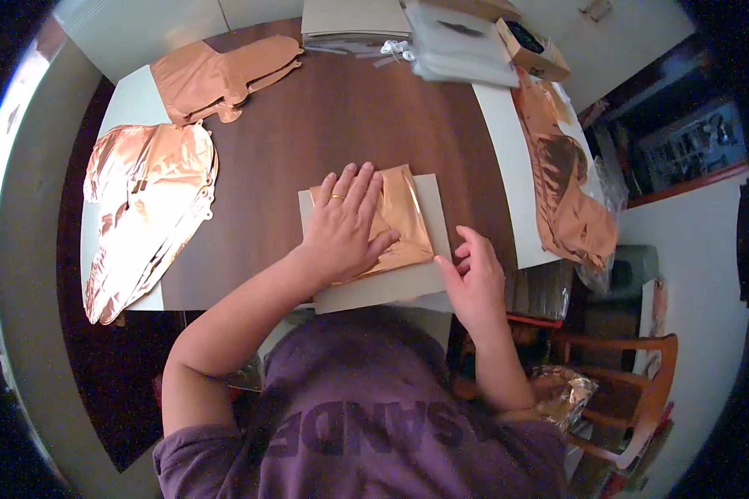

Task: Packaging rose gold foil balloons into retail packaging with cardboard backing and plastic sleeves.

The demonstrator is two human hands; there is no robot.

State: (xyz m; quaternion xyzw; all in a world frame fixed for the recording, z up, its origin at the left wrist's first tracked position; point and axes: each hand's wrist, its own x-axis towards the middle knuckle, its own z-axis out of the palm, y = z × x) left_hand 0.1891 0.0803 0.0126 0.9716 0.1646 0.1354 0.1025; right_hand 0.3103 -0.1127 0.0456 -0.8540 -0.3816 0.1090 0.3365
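— Where does the folded foil (pixel 404 220) lie?
— On a card (pixel 391 287) at the table's (pixel 324 125) near edge, under the left hand (pixel 345 224); the right hand (pixel 474 279) is just right.

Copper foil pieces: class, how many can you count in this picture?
4. One folded foil piece lies under the left hand on the card; a large one at the table's left edge; one at the far left; one draped along the right edge. Others may be hidden.
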